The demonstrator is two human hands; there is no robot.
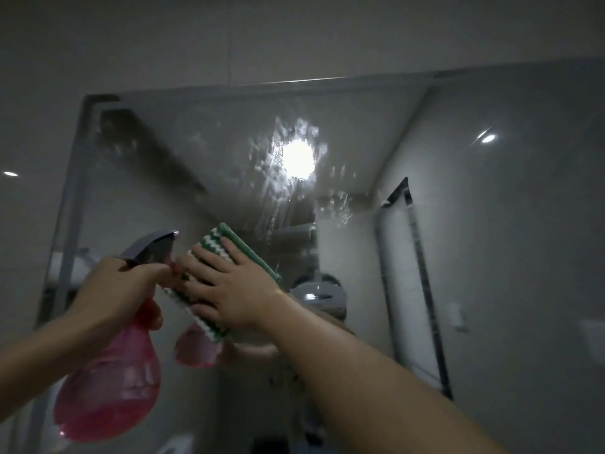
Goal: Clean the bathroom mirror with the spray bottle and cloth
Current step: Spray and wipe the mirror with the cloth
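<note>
Dim bathroom, grey throughout. Pale glossy wall (229, 34) above, crossed by one thin vertical seam (228, 44). Small bright glint (10, 174) on the left wall. Reflected in the glass: a round ceiling light (297, 157), glaring white, and a smaller ceiling spot (487, 137) off to the right. Also reflected, a white vertical pipe (389, 283) with a dark hose (425, 290) just beside it, hanging from a dark angled bracket (400, 191). A pale wall plate (456, 317) further right, blurred.

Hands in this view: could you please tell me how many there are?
2. The left hand grips the pink spray bottle; the right hand presses the green cloth on the mirror.
</note>
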